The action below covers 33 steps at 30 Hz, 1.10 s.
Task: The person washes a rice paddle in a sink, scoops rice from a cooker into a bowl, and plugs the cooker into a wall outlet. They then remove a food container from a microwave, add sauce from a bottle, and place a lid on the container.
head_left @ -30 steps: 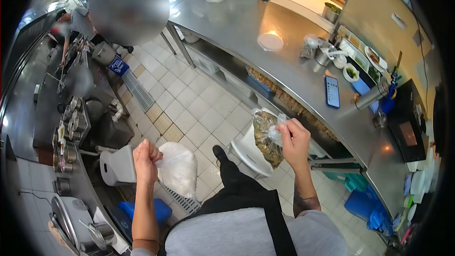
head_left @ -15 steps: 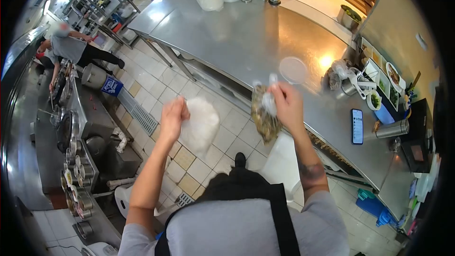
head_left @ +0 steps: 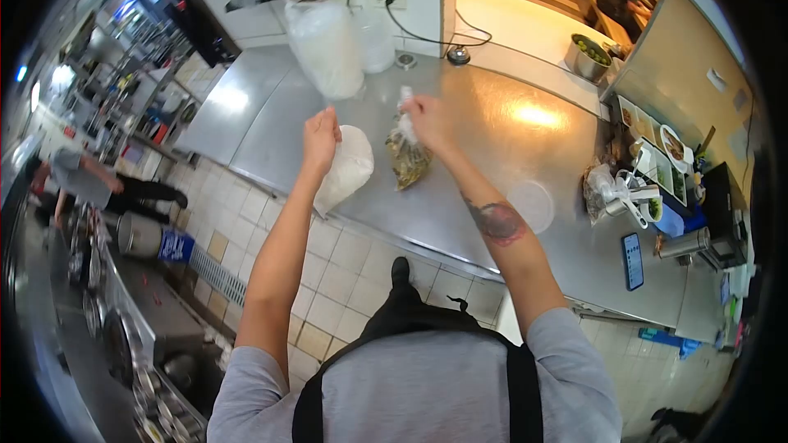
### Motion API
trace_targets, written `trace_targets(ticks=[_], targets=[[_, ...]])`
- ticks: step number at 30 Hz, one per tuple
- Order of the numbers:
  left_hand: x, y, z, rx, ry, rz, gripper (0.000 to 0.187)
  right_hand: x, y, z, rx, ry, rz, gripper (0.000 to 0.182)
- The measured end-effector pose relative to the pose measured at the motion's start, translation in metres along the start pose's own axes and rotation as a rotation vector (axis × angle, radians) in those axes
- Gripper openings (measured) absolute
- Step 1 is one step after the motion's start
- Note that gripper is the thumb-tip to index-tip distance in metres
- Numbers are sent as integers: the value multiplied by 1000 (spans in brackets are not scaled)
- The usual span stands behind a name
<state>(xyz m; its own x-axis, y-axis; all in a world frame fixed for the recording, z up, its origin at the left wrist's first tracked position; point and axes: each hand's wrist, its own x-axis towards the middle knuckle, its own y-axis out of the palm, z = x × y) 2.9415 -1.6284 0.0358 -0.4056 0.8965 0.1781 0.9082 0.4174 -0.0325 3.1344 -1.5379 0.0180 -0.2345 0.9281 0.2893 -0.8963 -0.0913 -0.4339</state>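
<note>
Left hand (head_left: 320,135): raised, fingers pinched on the gathered neck of a white plastic bag (head_left: 346,168), which hangs below and to the right of the fist, over the near edge of the steel counter (head_left: 492,156); contents pale, not identifiable. Right hand (head_left: 428,121): raised, fingers closed on the twisted top of a clear bag of dark greenish-brown food (head_left: 407,160), hanging above the counter surface; whether its bottom touches the steel cannot be told from this angle. The two bags hang near each other, apart. Forearm tattoo (head_left: 495,220) on the right arm. Wearer: grey shirt, black apron straps. On the counter behind the hands: tall translucent container (head_left: 324,45), upright, near the wall; a second, smaller one just beside it to the right. Black cable (head_left: 427,33) running from the wall socket across the back of the counter. Round clear lid (head_left: 531,205), flat on the steel, right of the tattooed arm. Further right: crumpled clear bag with cups (head_left: 611,193), phone (head_left: 633,261) lying flat with screen lit, metal flask (head_left: 683,242) on its side. Bowl of green items (head_left: 589,53) on the far ledge. At far left, another person (head_left: 90,184) bends over a cooking line.
</note>
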Motion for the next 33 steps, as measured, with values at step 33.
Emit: trace_targets(ticks=[33], targets=[[21, 115, 84, 1263, 730, 558, 57, -112, -248, -235, -599, 656, -892, 36]])
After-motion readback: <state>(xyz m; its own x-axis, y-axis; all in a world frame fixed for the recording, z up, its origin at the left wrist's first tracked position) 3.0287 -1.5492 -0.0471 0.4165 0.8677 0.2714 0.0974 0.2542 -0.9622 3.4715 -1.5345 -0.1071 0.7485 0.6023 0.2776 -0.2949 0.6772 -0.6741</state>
